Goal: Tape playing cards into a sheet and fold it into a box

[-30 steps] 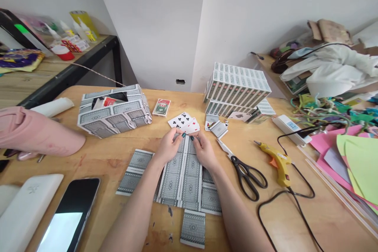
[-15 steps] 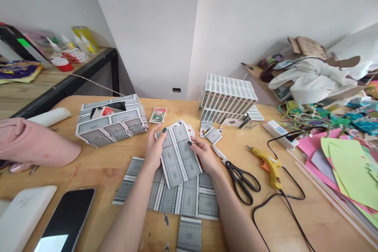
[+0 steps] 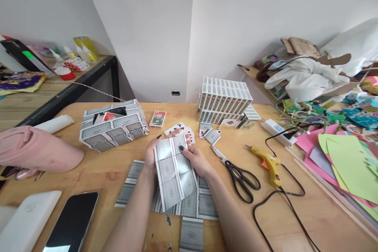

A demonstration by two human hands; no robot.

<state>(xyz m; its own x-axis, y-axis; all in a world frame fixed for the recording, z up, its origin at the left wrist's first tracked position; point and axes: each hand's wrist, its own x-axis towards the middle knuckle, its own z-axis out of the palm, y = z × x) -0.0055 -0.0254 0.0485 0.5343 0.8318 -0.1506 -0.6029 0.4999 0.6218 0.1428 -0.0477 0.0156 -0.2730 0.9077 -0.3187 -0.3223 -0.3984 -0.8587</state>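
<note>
Between my hands is a panel of joined playing cards (image 3: pixel 169 169), grey patterned backs facing me, tilted and catching the light. My left hand (image 3: pixel 151 151) grips its left edge, with some fingers behind it. My right hand (image 3: pixel 198 160) holds the right edge, thumb on the front and fingertips showing past the top. Below lies a larger sheet of joined cards (image 3: pixel 208 204), partly hidden by the panel and my forearms. A separate card piece (image 3: pixel 191 233) rests nearer to me. Face-up cards (image 3: pixel 177 128) lie just beyond my hands.
A card-covered box (image 3: pixel 113 128) and a red-edged card pack (image 3: pixel 158 118) stand at the back left; stacked card packs (image 3: pixel 226 94) at the back right. Scissors (image 3: pixel 240 177), a yellow glue gun (image 3: pixel 270 165) with its cord, and a power strip (image 3: pixel 277 132) lie right. A phone (image 3: pixel 72 220) lies left.
The held panel has tipped more upright and moved slightly lower, now shining in the light. My left fingers have shifted behind its top edge. The view has turned a little.
</note>
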